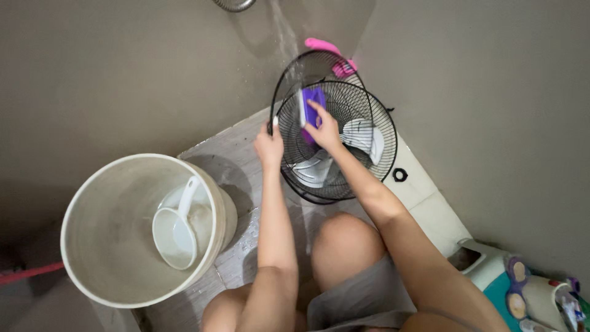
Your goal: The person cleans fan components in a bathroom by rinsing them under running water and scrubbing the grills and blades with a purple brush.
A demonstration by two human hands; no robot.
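A round black wire fan guard (369, 104) stands tilted on the wet tiled floor. My left hand (269, 146) grips its left rim. My right hand (324, 131) holds a purple scrubbing brush (311, 101) with white bristles against the wires. A second black wire guard (313, 64) leans behind the first, against the grey wall. White fan blades (364, 136) show through the wires. Water streams down the wall above the guards.
A large cream bucket (98, 203) with a white dipper (175, 233) inside stands at the left. A pink object (329, 50) lies behind the guards. A small black ring (400, 174) rests on the floor at the right. Bottles and tubes (541, 295) crowd the lower right corner.
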